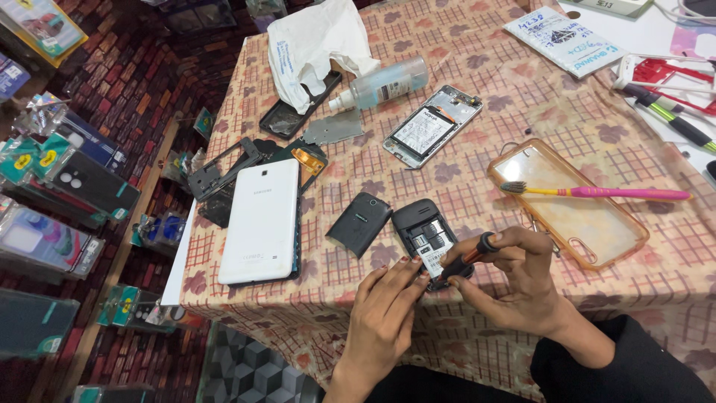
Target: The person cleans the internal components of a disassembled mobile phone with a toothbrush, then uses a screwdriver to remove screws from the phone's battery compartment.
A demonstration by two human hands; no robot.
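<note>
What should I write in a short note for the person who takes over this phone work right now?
Left hand: fingertips steady the lower end of the small black phone on the table.
Right hand: holds a screwdriver, tip at the phone's open back.
Done: back cover is off, lying left of the phone.
Left: the inside of the phone is still in work; whether any screws are out, I cannot tell.
Nearby: white tablet, clear case with toothbrush.

Table under a floral checked cloth, dark red brick-pattern wall, grey cube-patterned floor
</note>
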